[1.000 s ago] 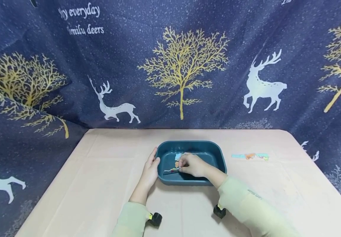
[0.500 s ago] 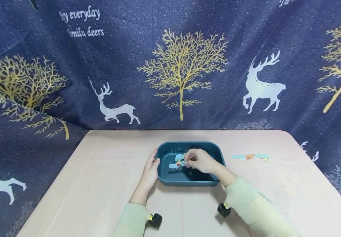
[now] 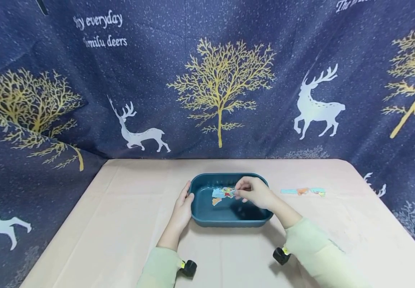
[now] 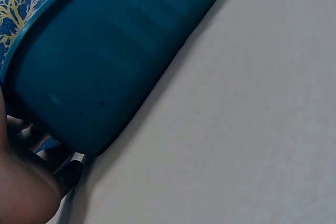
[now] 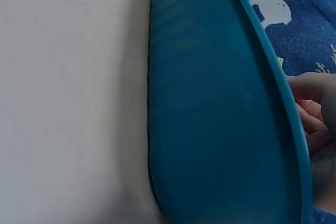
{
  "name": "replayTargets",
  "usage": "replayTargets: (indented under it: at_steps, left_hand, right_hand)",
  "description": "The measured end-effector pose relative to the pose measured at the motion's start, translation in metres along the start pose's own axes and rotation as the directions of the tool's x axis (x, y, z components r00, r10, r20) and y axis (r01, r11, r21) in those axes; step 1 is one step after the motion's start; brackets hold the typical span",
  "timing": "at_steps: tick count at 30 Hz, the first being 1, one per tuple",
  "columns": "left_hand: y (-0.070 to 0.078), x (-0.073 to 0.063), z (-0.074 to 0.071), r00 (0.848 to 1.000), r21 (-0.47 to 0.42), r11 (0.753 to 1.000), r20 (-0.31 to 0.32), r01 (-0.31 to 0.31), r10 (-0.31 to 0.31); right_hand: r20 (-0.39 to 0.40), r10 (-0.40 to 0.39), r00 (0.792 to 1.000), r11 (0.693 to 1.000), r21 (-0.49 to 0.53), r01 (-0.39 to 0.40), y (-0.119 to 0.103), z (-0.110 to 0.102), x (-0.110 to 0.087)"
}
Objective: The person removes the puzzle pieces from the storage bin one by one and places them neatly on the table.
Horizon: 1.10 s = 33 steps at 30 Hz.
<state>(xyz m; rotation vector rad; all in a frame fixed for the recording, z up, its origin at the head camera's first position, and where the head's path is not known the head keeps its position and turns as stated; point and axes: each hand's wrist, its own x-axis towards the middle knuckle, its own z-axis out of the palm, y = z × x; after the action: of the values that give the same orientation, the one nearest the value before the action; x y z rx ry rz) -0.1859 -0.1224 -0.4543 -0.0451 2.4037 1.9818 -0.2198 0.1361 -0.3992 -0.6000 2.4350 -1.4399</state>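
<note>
Pale green sleeves [image 3: 160, 264] reach in from the near side of the teal box [image 3: 231, 223], and the right forearm crosses over the box's right end; were it to dip, it could knock the rim and jar the loose pieces inside. A hard nudge might also slide the box, since the left hand [image 3: 182, 207] seems only to steady it: fingers nearly straight along the box's left wall, thumb by the rim, not clasped round it.

Inside the box, left of its middle, an orange piece [image 3: 216, 201] lies low; being thin, it could be swept aside by a passing finger. Just beyond it, a multicoloured piece [image 3: 228, 193] could slip or bend, because the right hand [image 3: 257, 193] pinches it only by its right edge, thumb and fingertips closed with hardly a gap. A pale blue piece [image 3: 217, 193] might be dragged along; I cannot tell whether the two touch.

To the box's right, a strip of blue and orange pieces [image 3: 302, 191] could be scattered by a wide arm swing. Behind the box hangs dark blue cloth [image 3: 193, 24].
</note>
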Motion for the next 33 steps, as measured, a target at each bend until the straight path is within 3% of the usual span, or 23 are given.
replayTargets:
  at_steps: [9,22,33]
  left_hand:
    - [0.002,-0.002,0.001,1.0,0.0,1.0,-0.013,0.001,-0.001]
    - [0.0,-0.001,0.0,1.0,0.005,1.0,-0.016,-0.019,0.019]
    - [-0.002,0.0,0.0,1.0,0.003,1.0,-0.012,-0.025,0.025]
  right_hand:
    - [-0.096,0.007,0.995,0.999,0.035,-0.004,0.004,-0.017,-0.009]
    - [-0.168,0.046,0.985,0.99,0.136,-0.024,0.011,-0.037,-0.02]
    - [-0.247,0.097,0.964,0.976,0.213,-0.043,0.021,-0.049,-0.033]
